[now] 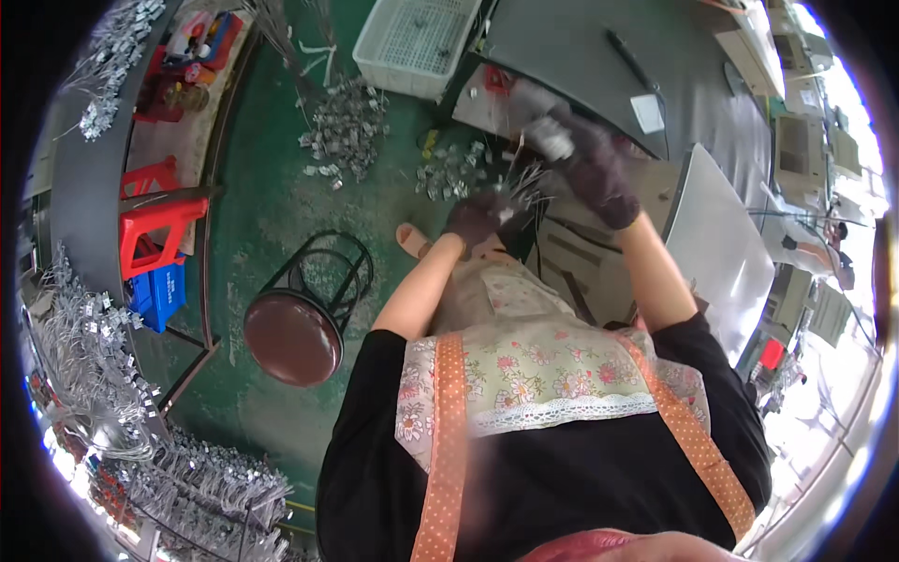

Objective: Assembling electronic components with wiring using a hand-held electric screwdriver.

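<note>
My left hand (478, 214), in a dark glove, is closed around a bundle of thin grey wires (530, 185) in front of my lap. The wires fan out up and to the right of the glove. My right hand (594, 173), also in a dark glove, is raised farther out and to the right, smeared by motion. At its fingers shows a blurred white-and-silver thing (551, 140), whose kind I cannot make out. A thin pale strand hangs beside it. The far end of the wires is hard to separate from the blur.
Piles of connector-ended cables (346, 129) lie on the green floor, with a smaller heap (453, 172) nearer me. A white crate (412, 47) stands beyond. To the right is a grey table (562, 42); to the left, a round stool (294, 337) and a red plastic stool (159, 229).
</note>
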`<move>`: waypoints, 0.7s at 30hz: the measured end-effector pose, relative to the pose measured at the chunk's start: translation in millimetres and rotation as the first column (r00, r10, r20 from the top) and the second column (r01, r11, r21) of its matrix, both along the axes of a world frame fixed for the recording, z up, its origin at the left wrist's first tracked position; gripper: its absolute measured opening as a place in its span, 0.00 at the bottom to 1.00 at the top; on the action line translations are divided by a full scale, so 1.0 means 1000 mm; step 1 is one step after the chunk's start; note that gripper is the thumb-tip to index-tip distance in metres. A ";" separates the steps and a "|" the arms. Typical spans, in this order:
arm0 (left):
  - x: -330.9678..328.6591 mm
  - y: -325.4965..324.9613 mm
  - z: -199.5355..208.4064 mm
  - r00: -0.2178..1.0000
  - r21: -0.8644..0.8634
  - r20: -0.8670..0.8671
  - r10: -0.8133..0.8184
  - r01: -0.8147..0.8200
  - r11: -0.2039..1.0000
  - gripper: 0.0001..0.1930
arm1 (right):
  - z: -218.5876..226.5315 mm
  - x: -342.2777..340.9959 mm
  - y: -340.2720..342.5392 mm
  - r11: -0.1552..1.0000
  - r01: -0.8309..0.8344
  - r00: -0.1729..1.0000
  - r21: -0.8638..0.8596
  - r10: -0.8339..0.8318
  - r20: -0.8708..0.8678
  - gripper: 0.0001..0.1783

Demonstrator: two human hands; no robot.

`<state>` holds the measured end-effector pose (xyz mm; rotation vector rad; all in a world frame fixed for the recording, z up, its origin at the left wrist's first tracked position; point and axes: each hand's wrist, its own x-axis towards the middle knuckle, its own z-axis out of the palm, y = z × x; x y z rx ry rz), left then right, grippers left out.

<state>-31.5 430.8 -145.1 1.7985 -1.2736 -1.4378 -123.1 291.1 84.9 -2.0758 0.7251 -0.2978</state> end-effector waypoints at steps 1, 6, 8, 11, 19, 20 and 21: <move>0.000 -0.001 0.010 0.991 -0.051 -0.093 0.097 -0.102 0.994 0.25 | 0.017 0.003 -0.003 0.987 0.124 0.982 0.099 -0.137 0.129 0.21; -0.011 -0.018 -0.022 0.993 -0.165 -0.111 0.027 -0.046 0.985 0.24 | 0.002 0.008 -0.015 0.970 -0.011 0.975 -0.242 0.065 0.215 0.22; -0.015 -0.014 -0.055 0.973 -0.202 0.224 -0.057 0.103 0.974 0.23 | -0.035 -0.010 -0.005 0.997 0.082 0.959 -0.007 -0.076 0.271 0.21; -0.011 -0.023 -0.002 0.989 0.071 0.095 -0.114 0.107 0.992 0.23 | -0.026 -0.030 -0.014 0.660 0.358 0.557 0.660 -0.719 0.416 0.20; -0.003 -0.030 0.006 1.000 0.016 0.008 -0.009 0.009 1.000 0.26 | -0.036 -0.083 0.054 0.946 0.037 0.966 -0.321 -0.115 -0.230 0.19; -0.003 -0.029 0.001 0.999 0.006 0.015 -0.036 0.036 0.999 0.26 | -0.030 -0.072 0.057 0.928 0.033 0.959 -0.371 -0.134 -0.250 0.20; -0.002 -0.028 -0.008 0.998 -0.005 0.020 -0.068 0.068 0.998 0.26 | -0.027 -0.063 0.059 0.906 0.031 0.950 -0.421 -0.158 -0.271 0.22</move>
